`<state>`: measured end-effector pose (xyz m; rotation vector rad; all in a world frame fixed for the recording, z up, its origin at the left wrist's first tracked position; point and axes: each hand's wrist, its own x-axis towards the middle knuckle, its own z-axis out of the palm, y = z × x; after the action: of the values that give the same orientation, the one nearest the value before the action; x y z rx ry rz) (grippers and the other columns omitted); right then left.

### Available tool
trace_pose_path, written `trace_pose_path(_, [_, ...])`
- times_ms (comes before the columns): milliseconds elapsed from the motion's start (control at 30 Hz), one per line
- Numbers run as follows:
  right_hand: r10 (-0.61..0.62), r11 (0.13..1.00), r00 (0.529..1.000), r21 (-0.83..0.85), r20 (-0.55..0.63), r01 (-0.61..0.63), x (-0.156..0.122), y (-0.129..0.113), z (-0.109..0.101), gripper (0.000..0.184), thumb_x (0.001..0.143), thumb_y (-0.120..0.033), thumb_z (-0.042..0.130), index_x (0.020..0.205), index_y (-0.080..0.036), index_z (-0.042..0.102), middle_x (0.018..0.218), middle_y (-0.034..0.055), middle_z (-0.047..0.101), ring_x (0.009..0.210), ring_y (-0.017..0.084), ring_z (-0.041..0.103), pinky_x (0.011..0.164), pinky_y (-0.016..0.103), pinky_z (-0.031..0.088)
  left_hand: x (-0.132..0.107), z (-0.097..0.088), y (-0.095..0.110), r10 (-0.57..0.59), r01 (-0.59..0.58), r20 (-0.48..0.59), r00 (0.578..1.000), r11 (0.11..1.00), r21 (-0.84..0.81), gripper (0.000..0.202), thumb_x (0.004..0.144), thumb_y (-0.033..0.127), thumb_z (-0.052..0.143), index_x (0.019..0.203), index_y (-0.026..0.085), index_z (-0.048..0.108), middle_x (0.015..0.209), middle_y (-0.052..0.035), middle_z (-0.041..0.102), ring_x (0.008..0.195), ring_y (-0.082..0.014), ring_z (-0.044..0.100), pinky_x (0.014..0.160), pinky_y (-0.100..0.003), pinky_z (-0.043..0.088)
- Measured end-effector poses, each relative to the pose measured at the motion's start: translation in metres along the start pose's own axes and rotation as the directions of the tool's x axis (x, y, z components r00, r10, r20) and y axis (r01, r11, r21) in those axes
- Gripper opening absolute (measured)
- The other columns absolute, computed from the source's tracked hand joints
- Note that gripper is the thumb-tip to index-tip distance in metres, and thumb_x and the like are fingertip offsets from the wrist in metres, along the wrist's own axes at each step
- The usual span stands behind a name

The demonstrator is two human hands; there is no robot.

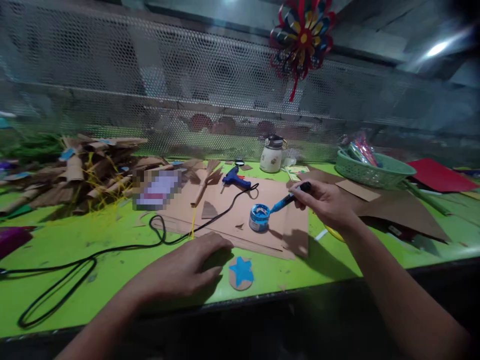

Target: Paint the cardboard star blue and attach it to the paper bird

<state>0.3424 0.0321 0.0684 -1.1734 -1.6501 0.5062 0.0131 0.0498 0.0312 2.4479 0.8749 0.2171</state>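
At far left, a heap of brown paper bundles [93, 170] tangled with yellow strands lies behind an object obscured by pixelation [157, 190]. A black cable [150, 245] loops from the left edge, passes behind the left hand [187, 267] and crosses the cardboard sheets [232, 210] toward the blue glue gun [235, 178]. The left hand lies palm down near the front edge, its grip unoccupied, thumb and fingers apart. To its right rests a cardboard disc [241, 275] bearing a blue star. Farther back stands a pale bottle [270, 157] with a dark lid. The paint jar [258, 222] stands upright and uncapped on the cardboard; the right hand [326, 200] has its grip clamped on a pen-shaped applicator [285, 201], tilted with its blue tip at the jar's rim. Beyond the right hand are a green basket [375, 174] of wrapped items and a red sheet [438, 175].

The lime-green tabletop [123, 285] is scattered with scraps. Behind it rises a perforated screen [210, 70], with a looped flower ornament [303, 37] hanging at upper right.

Materials: bundles, rolled and pleated; disc, flat and roughly round; jar, squat, clear-walled and blue-smeared; basket, oval with latticed sides.
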Motion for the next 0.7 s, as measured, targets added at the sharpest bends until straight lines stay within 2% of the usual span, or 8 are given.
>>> trace_pose_path(133, [-0.007,0.999,0.999,0.05,-0.034,0.009,0.001,0.001,0.006,0.022,0.089,-0.041,0.066,0.093,-0.019,0.069,0.067,0.0017,0.064,0.062,0.015,0.058,0.058,0.029,0.049,-0.001,0.001,-0.001,0.001,-0.001,0.011,1.0,1.0,0.01,0.04,0.087,0.026,0.054,0.127,0.026,0.056,0.129,-0.0046,0.061,0.115,-0.0235,0.059,0.098,-0.034,0.048])
trace_pose_path(267, [-0.013,1.0,0.998,0.009,0.065,0.012,0.001,0.012,0.013,0.022,0.091,-0.039,0.064,0.097,-0.018,0.066,0.069,0.0011,0.063,0.062,0.015,0.057,0.059,0.03,0.048,-0.002,0.002,0.0,0.02,-0.02,0.011,1.0,0.999,0.033,0.037,0.088,0.025,0.051,0.125,0.026,0.054,0.127,-0.0053,0.061,0.113,-0.0233,0.06,0.097,-0.035,0.049])
trace_pose_path(400, [-0.003,0.998,0.995,-0.068,0.098,0.01,-0.006,0.012,0.002,0.022,0.091,-0.038,0.063,0.096,-0.017,0.067,0.067,0.0002,0.062,0.061,0.013,0.056,0.057,0.028,0.047,-0.003,0.004,-0.001,0.065,-0.065,0.004,0.998,0.996,0.059,0.034,0.089,0.024,0.051,0.122,0.025,0.055,0.124,-0.0065,0.062,0.11,-0.0233,0.06,0.095,-0.035,0.05])
trace_pose_path(567, [-0.01,1.0,0.999,-0.025,-0.049,0.009,-0.013,-0.002,-0.012,0.018,0.088,-0.036,0.068,0.09,-0.018,0.069,0.064,-0.001,0.063,0.058,0.012,0.057,0.055,0.025,0.047,-0.003,0.005,-0.002,0.123,-0.124,0.007,0.992,0.989,0.084,0.032,0.087,0.024,0.052,0.119,0.022,0.056,0.119,-0.0074,0.063,0.106,-0.0235,0.061,0.092,-0.034,0.05])
trace_pose_path(700, [-0.007,0.999,0.98,0.037,-0.199,0.014,-0.012,0.005,0.002,0.021,0.085,-0.039,0.071,0.08,-0.019,0.069,0.059,-0.0019,0.063,0.053,0.011,0.056,0.052,0.024,0.047,-0.001,0.005,-0.004,0.133,-0.136,0.029,0.991,0.986,0.098,0.035,0.085,0.022,0.053,0.12,0.02,0.054,0.118,-0.0077,0.061,0.105,-0.0235,0.06,0.092,-0.036,0.049])
